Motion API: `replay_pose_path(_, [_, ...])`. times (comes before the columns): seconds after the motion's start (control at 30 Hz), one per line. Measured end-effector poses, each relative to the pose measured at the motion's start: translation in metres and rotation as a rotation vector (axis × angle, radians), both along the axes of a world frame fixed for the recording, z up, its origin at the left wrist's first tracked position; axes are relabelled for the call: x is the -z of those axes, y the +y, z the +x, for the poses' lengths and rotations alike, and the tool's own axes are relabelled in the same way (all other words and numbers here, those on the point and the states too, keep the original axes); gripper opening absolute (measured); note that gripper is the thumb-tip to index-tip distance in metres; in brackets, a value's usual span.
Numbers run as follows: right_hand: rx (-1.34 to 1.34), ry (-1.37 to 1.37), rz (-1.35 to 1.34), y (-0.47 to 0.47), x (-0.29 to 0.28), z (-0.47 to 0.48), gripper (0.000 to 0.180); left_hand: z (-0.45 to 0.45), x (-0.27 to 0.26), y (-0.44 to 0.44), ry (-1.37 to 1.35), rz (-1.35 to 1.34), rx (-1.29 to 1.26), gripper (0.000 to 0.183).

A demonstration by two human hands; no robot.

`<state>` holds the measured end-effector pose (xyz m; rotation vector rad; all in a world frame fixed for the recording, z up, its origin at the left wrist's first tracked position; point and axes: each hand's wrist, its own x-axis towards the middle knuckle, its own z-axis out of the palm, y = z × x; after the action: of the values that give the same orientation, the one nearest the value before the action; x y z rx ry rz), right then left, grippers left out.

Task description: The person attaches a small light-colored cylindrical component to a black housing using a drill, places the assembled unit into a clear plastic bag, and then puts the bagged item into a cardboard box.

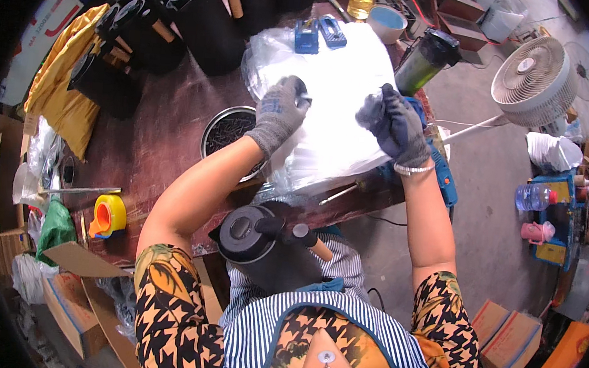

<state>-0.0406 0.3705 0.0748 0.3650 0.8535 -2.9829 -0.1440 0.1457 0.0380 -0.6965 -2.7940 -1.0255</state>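
Both hands wear grey knit gloves with dark palms. My left hand (284, 108) is over the left part of a stack of white plastic bags (330, 129); its fingers are curled and blurred, and whether they grip anything cannot be told. My right hand (400, 122) is at the stack's right edge, fingers bent, their hold unclear. A black pot with a lid and a wood-trimmed handle (249, 232) rests on my lap. By my left forearm stands a round metal bowl of dark screws (228, 129). Two blue tools (307, 35) lie on the stack's far end.
Several black pots (203, 26) stand at the table's far left. A yellow tape roll (109, 215) is near the left edge. A screwdriver (339, 194) lies at the near edge, a blue power tool (443, 175) at the right. Beyond are a green-filled jug (423, 64) and a fan (533, 81).
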Motion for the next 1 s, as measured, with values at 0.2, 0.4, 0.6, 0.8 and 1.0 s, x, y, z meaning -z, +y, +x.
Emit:
replay_pose_path(0.2, [-0.828, 0.162, 0.533, -0.027, 0.015, 0.045, 0.030, 0.021, -0.030, -0.097, -0.653, 1.119, 0.087, 0.039])
replay_pose_path(0.4, [-0.787, 0.559, 0.905, -0.065, -0.029, 0.104, 0.036, 0.186, 0.000, -0.188, 0.049, 0.587, -0.229, 0.045])
replay_pose_path(0.6, [-0.496, 0.817, 1.463, -0.061, 0.013, 0.155, 0.028, 0.307, 0.028, -0.171, 0.301, 0.531, -0.340, 0.037])
replay_pose_path(0.8, [-0.607, 0.543, 1.542, -0.063, 0.099, 0.293, 0.032, 0.347, 0.021, -0.230, -0.252, -0.283, 0.507, 0.040])
replay_pose_path(1.0, [-0.403, 0.352, 1.362, -0.092, 0.083, 0.354, 0.030, 0.210, -0.140, -0.185, 0.124, 0.374, 0.188, 0.049])
